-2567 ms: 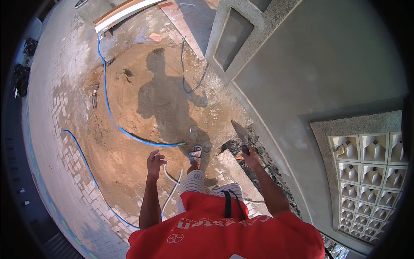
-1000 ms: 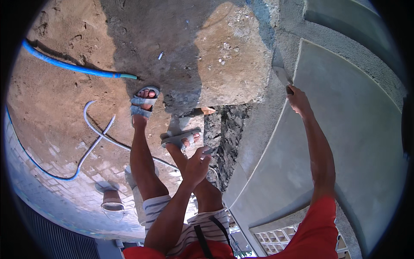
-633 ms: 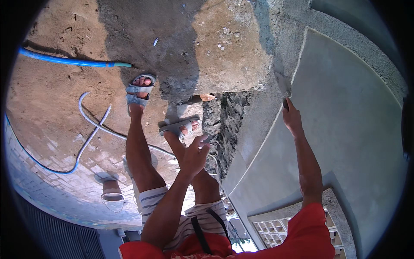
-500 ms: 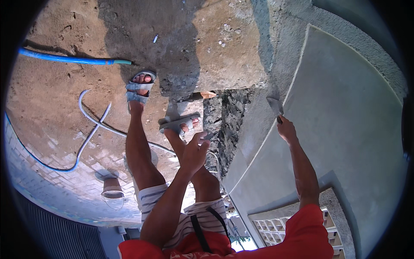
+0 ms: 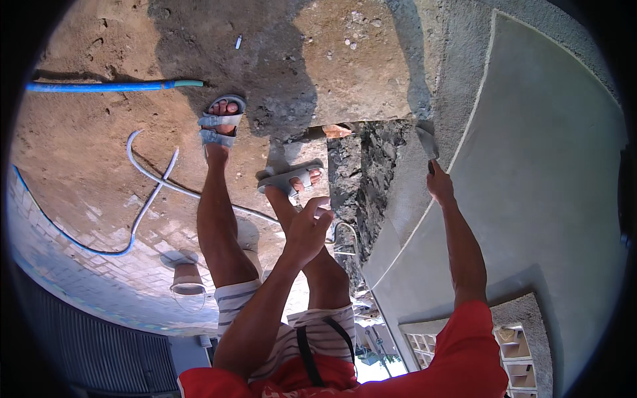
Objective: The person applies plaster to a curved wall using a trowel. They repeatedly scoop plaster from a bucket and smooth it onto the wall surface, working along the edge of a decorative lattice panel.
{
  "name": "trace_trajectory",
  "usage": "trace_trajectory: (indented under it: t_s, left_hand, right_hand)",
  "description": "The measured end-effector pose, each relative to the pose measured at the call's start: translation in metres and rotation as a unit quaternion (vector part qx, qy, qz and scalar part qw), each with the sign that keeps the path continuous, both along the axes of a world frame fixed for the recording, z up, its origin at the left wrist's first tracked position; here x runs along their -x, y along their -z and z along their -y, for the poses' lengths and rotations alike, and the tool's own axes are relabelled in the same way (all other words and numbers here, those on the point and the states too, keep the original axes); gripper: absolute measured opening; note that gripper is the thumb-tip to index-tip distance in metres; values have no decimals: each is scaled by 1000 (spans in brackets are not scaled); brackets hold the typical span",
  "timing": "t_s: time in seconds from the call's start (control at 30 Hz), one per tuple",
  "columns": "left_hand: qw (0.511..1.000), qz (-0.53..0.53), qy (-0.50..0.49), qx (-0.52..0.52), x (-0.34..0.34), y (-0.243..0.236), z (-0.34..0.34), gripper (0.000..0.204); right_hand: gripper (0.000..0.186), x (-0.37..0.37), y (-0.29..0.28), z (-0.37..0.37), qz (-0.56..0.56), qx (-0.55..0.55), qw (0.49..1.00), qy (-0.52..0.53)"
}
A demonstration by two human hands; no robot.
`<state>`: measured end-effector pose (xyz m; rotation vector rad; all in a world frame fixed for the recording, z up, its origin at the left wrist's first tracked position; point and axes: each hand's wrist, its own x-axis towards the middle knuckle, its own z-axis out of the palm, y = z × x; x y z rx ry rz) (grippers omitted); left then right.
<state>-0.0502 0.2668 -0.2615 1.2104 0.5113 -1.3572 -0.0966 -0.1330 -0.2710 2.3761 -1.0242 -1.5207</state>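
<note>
Gripping a trowel, the right hand extends from a faintly lettered shirt.

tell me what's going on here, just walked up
Someone in a red top is at a grey wall, the right hand gripping a trowel by its handle. The blade is over the rough border beside the smooth face; contact is hard to tell. The left hand is in front of the right leg, fingers bent; whether it holds anything is unclear. A blue hose and a bucket are on the left.
</note>
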Motion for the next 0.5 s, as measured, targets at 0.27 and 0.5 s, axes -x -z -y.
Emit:
trace_trajectory:
  t_s: [0.27, 0.5]
  left_hand:
    - [999, -6, -34, -5, 7, 4, 4, 36]
    - [999, -22, -20, 18, 5, -1, 0, 35]
  right_hand:
    - [50, 10, -12, 3, 44, -19, 999, 20]
    - [50, -5, -47, -26, 164, 29, 985, 39]
